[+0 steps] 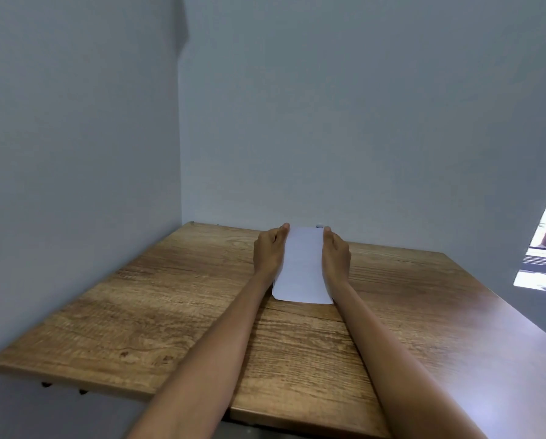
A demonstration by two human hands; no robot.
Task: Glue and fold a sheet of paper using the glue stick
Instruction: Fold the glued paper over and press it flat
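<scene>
Both hands, left hand and right hand, lie flat and apart along the paper; uneven pressing could skew its fold.

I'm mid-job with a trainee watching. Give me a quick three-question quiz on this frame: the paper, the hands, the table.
1. True or false: the white paper lies on the wooden table between the two hands.
2. Multiple choice: where is the left hand? A) on the paper's left edge B) hanging off the table's near edge C) raised against the wall
3. Fill in: the small grey object just past the paper's far edge sits close to the ____.

Key
1. True; the right hand lies along the opposite edge.
2. A
3. wall; the object is too small to identify.
</scene>
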